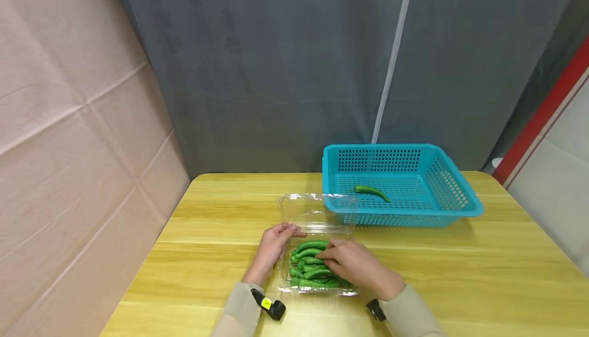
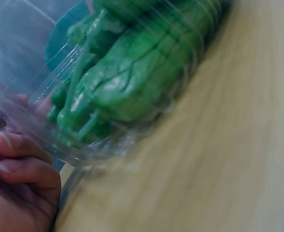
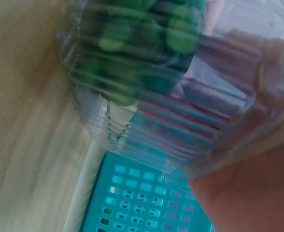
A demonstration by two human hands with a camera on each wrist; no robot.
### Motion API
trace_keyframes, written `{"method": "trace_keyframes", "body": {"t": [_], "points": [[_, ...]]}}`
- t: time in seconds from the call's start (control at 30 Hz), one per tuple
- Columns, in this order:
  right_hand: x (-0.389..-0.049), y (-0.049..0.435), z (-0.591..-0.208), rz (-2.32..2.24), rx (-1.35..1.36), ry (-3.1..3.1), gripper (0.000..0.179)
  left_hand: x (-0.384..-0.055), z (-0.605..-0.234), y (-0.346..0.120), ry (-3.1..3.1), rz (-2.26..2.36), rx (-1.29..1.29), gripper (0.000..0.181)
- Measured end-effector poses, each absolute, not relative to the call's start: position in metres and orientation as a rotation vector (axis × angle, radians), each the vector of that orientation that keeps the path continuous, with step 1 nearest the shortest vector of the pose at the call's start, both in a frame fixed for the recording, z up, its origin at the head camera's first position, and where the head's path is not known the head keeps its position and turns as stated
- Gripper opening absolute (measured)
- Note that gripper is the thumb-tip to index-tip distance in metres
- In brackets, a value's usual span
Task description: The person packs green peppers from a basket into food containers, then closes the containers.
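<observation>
A clear plastic clamshell box (image 1: 317, 292) lies on the table with its lid (image 1: 303, 209) raised at the back. Several green chili peppers (image 1: 310, 253) fill its base, side by side. My left hand (image 1: 272, 249) grips the box at its left rim near the hinge; the left wrist view shows its curled fingers (image 2: 26, 169) against the plastic. Over the right part of the box, my right hand (image 1: 356, 265) reaches in with bent fingers among the peppers. Whether it pinches one I cannot tell. In the right wrist view the plastic wall covers its fingertips.
Behind the box to the right stands a blue-green perforated basket (image 1: 465, 206), holding one green chili pepper (image 1: 371, 192). The lid overlaps its front left corner in the head view. A grey curtain (image 1: 276, 71) hangs behind the wooden table (image 1: 184, 275).
</observation>
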State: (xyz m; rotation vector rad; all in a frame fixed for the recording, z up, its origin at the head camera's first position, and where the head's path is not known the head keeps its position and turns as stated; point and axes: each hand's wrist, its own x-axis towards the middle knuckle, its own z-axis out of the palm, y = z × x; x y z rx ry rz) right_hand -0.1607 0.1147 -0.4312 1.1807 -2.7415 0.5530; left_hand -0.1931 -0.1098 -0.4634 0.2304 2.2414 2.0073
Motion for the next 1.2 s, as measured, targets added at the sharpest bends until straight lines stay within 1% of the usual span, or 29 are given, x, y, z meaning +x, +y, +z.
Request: {"method": "trace_keyframes", "body": {"t": [0.43, 0.77, 1.2], "points": [[-0.163, 0.112, -0.437, 0.579, 1.107, -2.716, 0.017, -0.193, -0.464, -0.111, 2.249, 2.005, 0.226, 0.030], [-0.162, 0.113, -0.432, 0.550, 1.087, -2.760, 0.024, -0.193, -0.464, -0.110, 2.249, 2.003, 0.224, 0.030], [-0.164, 0.122, -0.420, 0.553, 1.032, -2.686, 0.023, -0.193, -0.464, -0.110, 2.245, 2.000, 0.231, 0.033]]}}
